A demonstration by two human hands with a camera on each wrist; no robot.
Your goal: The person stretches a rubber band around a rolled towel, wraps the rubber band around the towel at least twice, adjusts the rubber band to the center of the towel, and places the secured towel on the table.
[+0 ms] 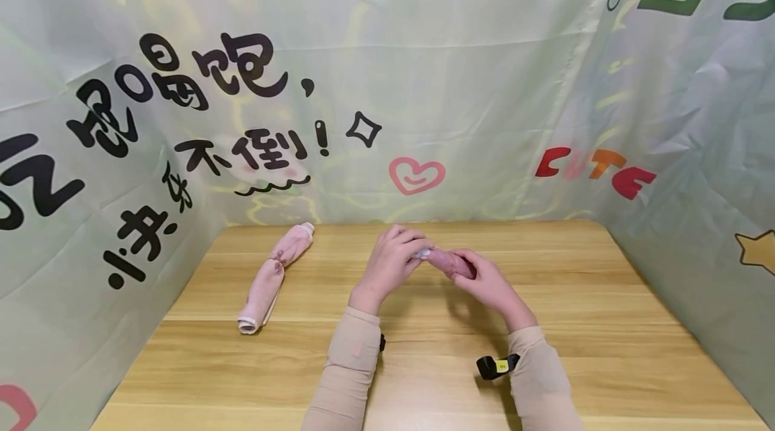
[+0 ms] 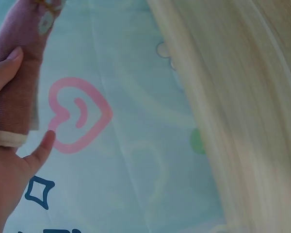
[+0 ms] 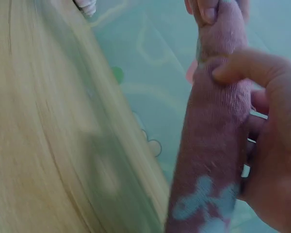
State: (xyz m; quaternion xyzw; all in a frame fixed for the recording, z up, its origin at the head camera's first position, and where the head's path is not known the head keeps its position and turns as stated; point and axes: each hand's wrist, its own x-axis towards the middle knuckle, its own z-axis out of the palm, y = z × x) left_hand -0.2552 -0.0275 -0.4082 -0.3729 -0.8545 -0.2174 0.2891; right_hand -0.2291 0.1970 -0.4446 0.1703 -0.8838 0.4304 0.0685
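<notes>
A rolled-up pink towel [image 1: 446, 261] is held in the air over the table by both hands. My left hand [image 1: 390, 263] grips its left end; in the left wrist view the thumb lies along the roll [image 2: 20, 87], close to its pale edge, while one finger sticks out. My right hand [image 1: 487, 283] holds the other part, with the thumb pressed on top of the towel [image 3: 211, 131] in the right wrist view, where a light-blue printed pattern shows. To the left on the table lies a second pink rolled towel [image 1: 266, 286], narrowed around its middle.
The wooden table [image 1: 200, 370] fills the lower view. Printed fabric walls [image 1: 484, 95] with lettering and a pink heart stand behind it and on both sides. A black camera [image 1: 498, 367] juts from the right wrist.
</notes>
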